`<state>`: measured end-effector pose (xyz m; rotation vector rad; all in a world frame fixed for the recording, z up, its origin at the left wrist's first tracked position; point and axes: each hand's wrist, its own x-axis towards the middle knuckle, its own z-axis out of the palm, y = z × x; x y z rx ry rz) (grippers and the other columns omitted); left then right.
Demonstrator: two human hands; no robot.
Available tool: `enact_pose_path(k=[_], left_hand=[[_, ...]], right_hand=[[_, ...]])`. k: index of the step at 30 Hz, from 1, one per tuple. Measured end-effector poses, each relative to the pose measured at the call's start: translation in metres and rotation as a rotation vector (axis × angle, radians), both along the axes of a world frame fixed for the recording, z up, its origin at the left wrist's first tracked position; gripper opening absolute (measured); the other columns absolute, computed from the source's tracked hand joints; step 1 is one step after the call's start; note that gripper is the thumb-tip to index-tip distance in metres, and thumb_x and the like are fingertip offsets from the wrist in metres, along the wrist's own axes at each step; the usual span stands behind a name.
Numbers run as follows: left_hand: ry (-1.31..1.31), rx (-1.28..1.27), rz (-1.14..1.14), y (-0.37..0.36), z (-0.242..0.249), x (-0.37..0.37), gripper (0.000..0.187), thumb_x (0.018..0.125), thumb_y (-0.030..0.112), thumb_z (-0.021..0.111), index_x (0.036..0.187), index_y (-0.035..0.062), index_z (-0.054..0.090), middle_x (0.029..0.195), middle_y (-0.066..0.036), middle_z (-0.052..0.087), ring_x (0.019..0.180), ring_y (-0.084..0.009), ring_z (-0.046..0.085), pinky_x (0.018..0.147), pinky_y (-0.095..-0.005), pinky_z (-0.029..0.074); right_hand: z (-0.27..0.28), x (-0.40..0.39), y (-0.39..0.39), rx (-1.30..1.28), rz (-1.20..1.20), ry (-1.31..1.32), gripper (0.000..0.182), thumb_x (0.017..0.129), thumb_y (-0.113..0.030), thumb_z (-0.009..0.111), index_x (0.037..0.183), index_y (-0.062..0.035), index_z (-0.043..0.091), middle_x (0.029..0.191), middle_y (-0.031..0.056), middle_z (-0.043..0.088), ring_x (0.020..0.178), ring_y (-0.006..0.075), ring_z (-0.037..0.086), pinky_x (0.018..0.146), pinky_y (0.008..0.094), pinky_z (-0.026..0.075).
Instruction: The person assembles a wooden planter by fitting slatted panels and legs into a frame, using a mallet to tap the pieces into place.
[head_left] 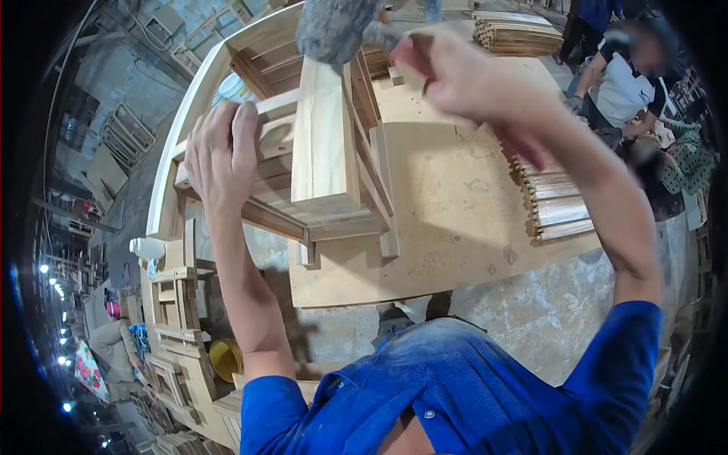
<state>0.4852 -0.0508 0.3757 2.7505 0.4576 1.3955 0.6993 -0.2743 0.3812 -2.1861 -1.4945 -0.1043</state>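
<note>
A wooden frame piece (326,144) with slats and legs stands on a plywood table (455,227). My left hand (222,148) rests on its left rail, fingers bent over the wood. At the upper right my right hand (455,76), slightly blurred, is wrapped round the short handle of a grey, rough-surfaced mallet (334,32). The mallet's head is at the top end of the pale, thick upright board, in front of it from this view; whether they touch is hard to tell.
Stacked wooden slats (557,199) lie on the table's right side, another bundle (516,34) at the back. Co-workers (622,91) sit at the upper right. Another person (114,349) is at the lower left, near wooden frames (178,326) and a yellow bucket (225,359).
</note>
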Motion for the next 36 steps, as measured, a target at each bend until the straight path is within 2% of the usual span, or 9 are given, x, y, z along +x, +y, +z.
enact_pose_path(k=[5,7,12,17,21,25,28,32,36], left_hand=[[0.092,-0.01,0.043,-0.004,0.005,-0.005,0.038,0.09,0.042,0.055,0.08,0.0082,0.069,0.079,-0.01,0.065,0.08,-0.029,0.059,0.078,-0.0389,0.043],[0.093,-0.037,0.03,-0.002,0.005,-0.007,0.041,0.09,0.043,0.054,0.077,0.0066,0.067,0.077,-0.01,0.065,0.078,-0.0268,0.059,0.076,-0.0384,0.043],[-0.264,0.292,-0.203,0.015,-0.017,-0.023,0.043,0.086,0.045,0.065,0.1,0.004,0.067,0.102,-0.015,0.066,0.101,-0.0315,0.06,0.09,-0.0467,0.044],[-0.562,0.118,-0.309,0.034,-0.154,-0.115,0.072,0.074,0.04,0.078,0.127,-0.0011,0.052,0.118,-0.018,0.058,0.113,-0.0356,0.055,0.103,-0.0556,0.036],[-0.543,-0.517,-0.043,0.082,-0.214,-0.114,0.08,0.072,0.035,0.08,0.132,-0.0049,0.045,0.12,-0.022,0.055,0.118,-0.0372,0.05,0.106,-0.0493,0.035],[-0.237,-0.873,-0.127,0.105,-0.2,-0.103,0.074,0.067,0.029,0.083,0.126,-0.0033,0.053,0.122,-0.019,0.057,0.119,-0.0372,0.05,0.105,-0.0463,0.035],[-0.334,-1.001,-0.239,0.116,-0.217,-0.09,0.052,0.075,0.025,0.08,0.118,0.0027,0.063,0.113,-0.018,0.064,0.105,-0.0357,0.059,0.095,-0.0451,0.045],[-0.322,-1.106,-0.279,0.124,-0.251,-0.081,0.037,0.086,0.027,0.072,0.112,0.0011,0.066,0.097,-0.015,0.07,0.091,-0.0289,0.066,0.083,-0.0411,0.052],[-0.201,-1.257,-0.234,0.109,-0.225,-0.094,0.039,0.092,0.031,0.065,0.113,-0.0011,0.064,0.098,-0.012,0.069,0.092,-0.0233,0.066,0.081,-0.039,0.053]], right_hand=[[0.045,-0.014,-0.019,0.014,-0.013,0.044,0.038,0.074,-0.004,0.062,0.111,0.0036,0.056,0.088,0.0127,0.064,0.076,0.0224,0.06,0.064,0.0353,0.047],[0.07,-0.037,-0.021,0.33,-0.023,0.213,0.044,0.077,-0.009,0.061,0.117,0.0085,0.057,0.105,0.0219,0.066,0.097,0.028,0.066,0.069,0.0374,0.051],[0.185,-0.066,-0.007,0.79,0.059,0.015,0.042,0.076,-0.01,0.062,0.114,0.0069,0.059,0.101,0.021,0.067,0.093,0.0287,0.066,0.068,0.039,0.052],[0.265,-0.08,0.088,0.849,0.076,-0.158,0.039,0.075,-0.011,0.062,0.111,0.0053,0.061,0.096,0.02,0.067,0.088,0.0293,0.066,0.067,0.0405,0.053],[0.237,-0.074,0.192,0.53,-0.06,-0.215,0.038,0.075,-0.012,0.063,0.109,0.0041,0.062,0.093,0.0192,0.067,0.085,0.0299,0.067,0.066,0.0418,0.053],[0.106,-0.061,0.308,-0.165,-0.01,-0.382,0.036,0.074,-0.013,0.064,0.106,0.0028,0.064,0.089,0.0185,0.068,0.082,0.0304,0.067,0.065,0.043,0.054],[0.168,-0.042,0.298,-0.354,-0.149,-0.382,0.028,0.072,-0.01,0.064,0.096,0.0045,0.063,0.076,0.0156,0.066,0.066,0.0297,0.066,0.053,0.0392,0.052],[0.183,-0.033,0.234,-0.263,-0.215,-0.427,0.044,0.077,0.001,0.058,0.12,0.0046,0.05,0.094,0.0159,0.064,0.068,0.0272,0.063,0.06,0.0395,0.054],[0.092,0.004,0.15,0.563,-0.311,-0.051,0.04,0.072,-0.013,0.067,0.108,0.0017,0.058,0.083,0.0149,0.064,0.071,0.0272,0.064,0.061,0.0389,0.051]])
